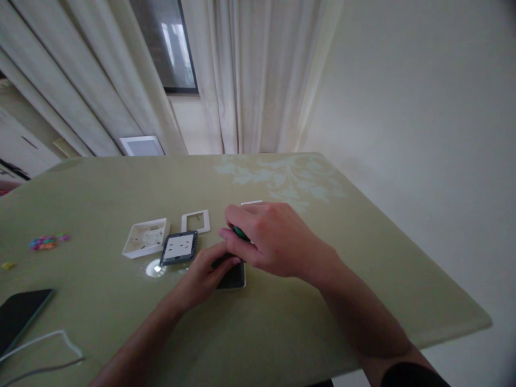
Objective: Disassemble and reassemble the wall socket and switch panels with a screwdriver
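My right hand (274,236) is closed around a green screwdriver (241,233); only part of its handle shows, and the tip is hidden. Directly below, my left hand (209,271) grips a dark, white-rimmed panel (233,278) with its fingers pressed together. Both hands meet over this panel and cover much of it. Left of them lies a wall socket (179,246) with a white face and dark frame. It sits against a shallow white mounting box (145,238). A white cover frame (196,221) lies just behind, with small screw-like pieces inside its opening.
A white edge of another piece (252,202) peeks out behind my right hand. On the left are small colourful pieces (46,242), a dark phone or tablet (22,314) and a cable (48,336). Curtains (258,75) hang behind the table; a wall (427,134) stands at right.
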{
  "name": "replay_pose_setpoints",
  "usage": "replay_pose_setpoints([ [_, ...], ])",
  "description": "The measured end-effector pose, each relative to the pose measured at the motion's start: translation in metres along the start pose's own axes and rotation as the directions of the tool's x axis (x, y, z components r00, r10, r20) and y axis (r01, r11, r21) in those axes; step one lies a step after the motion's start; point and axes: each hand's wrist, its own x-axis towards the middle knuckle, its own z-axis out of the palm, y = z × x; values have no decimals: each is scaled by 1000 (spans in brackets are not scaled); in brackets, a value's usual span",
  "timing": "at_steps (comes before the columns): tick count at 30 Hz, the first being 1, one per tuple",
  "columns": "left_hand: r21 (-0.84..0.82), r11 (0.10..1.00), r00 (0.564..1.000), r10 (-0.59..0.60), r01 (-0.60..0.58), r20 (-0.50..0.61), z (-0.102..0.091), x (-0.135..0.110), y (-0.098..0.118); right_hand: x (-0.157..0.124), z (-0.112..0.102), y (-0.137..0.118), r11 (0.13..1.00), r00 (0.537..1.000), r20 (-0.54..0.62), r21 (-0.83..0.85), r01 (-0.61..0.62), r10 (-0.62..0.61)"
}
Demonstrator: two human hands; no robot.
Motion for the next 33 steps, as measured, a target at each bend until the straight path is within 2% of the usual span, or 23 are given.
replay_pose_setpoints([
  [2, 12, 1000, 1000, -7, 7, 25, 0, -1, 0, -1, -2, 1, 996, 997, 0, 54, 78, -78],
  [4, 31, 1000, 999, -6, 5, 32, 0, 0, 0, -3, -3, 1, 993, 996, 0, 66, 93, -94],
  [10, 22, 1000, 998, 5, -3, -64, 3, 3, -5, -2, -3, -4, 998, 999, 2, -45, -50, 50],
  [18, 45, 993, 976, -95, 105, -195, 7, 2, -7, 0, 0, -8, 999, 999, -28, -35, -39, 38],
  [20, 48, 994, 982, -90, 100, -169, 6, 1, -6, 0, -1, -9, 999, 999, -34, -34, -36, 34],
  [25, 5, 1000, 1000, -15, 15, -17, 2, 1, -2, 0, -1, -8, 997, 996, -66, -46, -65, 62],
  [33, -2, 997, 977, -78, 79, -201, 9, 6, -3, 1, 3, -8, 997, 996, -75, -51, -58, 54],
])
